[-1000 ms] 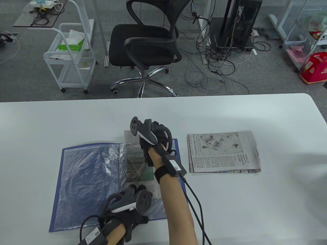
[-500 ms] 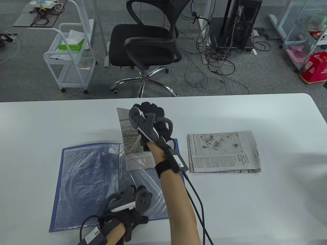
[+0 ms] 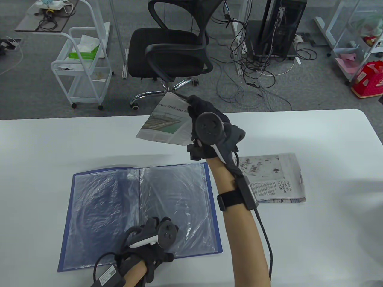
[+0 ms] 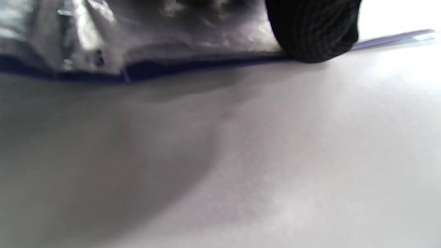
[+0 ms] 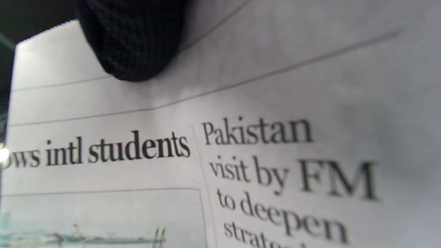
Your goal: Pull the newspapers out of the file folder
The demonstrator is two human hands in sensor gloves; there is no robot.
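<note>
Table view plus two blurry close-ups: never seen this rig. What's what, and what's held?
No machine here: a person's two hands in black sensor gloves, each with a tracker strapped to its back. The table view looks down from above; the close-ups come from cameras on each wrist.

On the white table lies an open blue file folder with clear plastic sleeves. To its right sits a folded newspaper.

The right hand holds a second newspaper up in the air beyond the folder. The right wrist view shows that page close up, with a gloved fingertip on it and a headline reading "intl students".

The left hand rests on the folder's near edge; the left wrist view shows a fingertip at that edge.
</note>
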